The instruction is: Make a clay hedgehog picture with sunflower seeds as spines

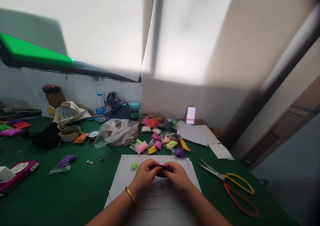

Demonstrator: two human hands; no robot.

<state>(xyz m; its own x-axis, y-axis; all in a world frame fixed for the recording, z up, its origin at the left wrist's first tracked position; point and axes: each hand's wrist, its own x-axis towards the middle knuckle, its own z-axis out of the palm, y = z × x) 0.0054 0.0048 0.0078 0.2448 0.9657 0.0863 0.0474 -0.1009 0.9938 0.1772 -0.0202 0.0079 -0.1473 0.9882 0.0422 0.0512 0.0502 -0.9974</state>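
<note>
A dark purple piece (164, 168), soft-looking and flattened, is pinched between both hands above white paper (125, 176). My left hand (148, 172) grips its left side, with the thumb on top; a gold bangle circles that wrist. On its right side my right hand (177, 174) has its fingers closed round the edge. Faint lines and a small printed pattern show on the paper below the hands. A light green lump (134, 165) lies on the paper, left of my left hand.
Scissors (222, 176) with yellow and red handles lie open at the right. Colourful packets (157, 145) and a clear plastic bag (117, 132) sit behind the paper. A bottle (100, 109) stands by the wall. A purple packet (63, 163) and a pink box (22, 172) are at the left.
</note>
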